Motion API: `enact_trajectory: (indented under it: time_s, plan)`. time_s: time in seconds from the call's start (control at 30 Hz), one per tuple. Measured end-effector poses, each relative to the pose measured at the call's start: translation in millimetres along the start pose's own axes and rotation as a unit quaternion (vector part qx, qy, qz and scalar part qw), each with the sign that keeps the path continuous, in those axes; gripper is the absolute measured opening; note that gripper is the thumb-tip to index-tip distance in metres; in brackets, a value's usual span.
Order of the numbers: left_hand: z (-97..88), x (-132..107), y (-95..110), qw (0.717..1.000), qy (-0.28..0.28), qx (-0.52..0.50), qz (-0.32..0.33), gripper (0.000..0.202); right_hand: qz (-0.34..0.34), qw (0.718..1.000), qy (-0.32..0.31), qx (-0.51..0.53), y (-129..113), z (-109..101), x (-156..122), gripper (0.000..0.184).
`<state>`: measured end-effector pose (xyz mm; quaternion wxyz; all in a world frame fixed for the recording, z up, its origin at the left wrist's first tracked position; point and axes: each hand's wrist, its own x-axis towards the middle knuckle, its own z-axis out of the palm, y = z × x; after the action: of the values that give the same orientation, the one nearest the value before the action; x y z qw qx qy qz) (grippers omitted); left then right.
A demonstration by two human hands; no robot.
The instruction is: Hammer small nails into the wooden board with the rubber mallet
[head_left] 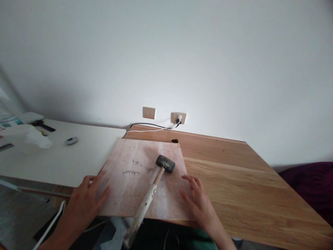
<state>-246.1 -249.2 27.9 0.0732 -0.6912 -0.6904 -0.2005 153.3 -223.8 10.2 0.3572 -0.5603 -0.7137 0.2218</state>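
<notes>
Left hand (84,198) and right hand (197,198), loose and empty, flanked the board (169,203), steadying it, I guessed; lifting the mallet (150,195) called for gripping its handle (144,209).

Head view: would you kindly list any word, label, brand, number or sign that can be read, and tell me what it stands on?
None can be read anywhere.
Mallet: no legible lettering on its dark head or its worn white handle.
Board: no legible text, just marks and stains.
Left wall plate: a faint mark at its middle, too small to read.
Grey round object on the white table: too blurred to tell.
</notes>
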Motion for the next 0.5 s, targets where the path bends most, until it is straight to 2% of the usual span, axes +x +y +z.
enact_trajectory:
  time_s: [0.1,0.23,0.37,0.5]
  plan:
    - [5.3,-4,15,0.999,0.019,0.006,0.027,0.039,0.021,1.0,-0.003,-0.016,14,-16,-7,0.038]
    - [12.7,-9,32,0.996,0.036,-0.042,0.066,0.04,0.041,0.998,0.0,-0.042,35,-47,-21,0.038]
    - [16.6,-18,47,0.991,-0.002,-0.105,0.084,0.037,0.069,0.995,-0.011,-0.073,49,-77,-41,0.038]
    - [19.3,-30,62,0.985,-0.015,-0.133,0.105,0.036,0.106,0.99,0.032,-0.084,52,-94,-63,0.038]
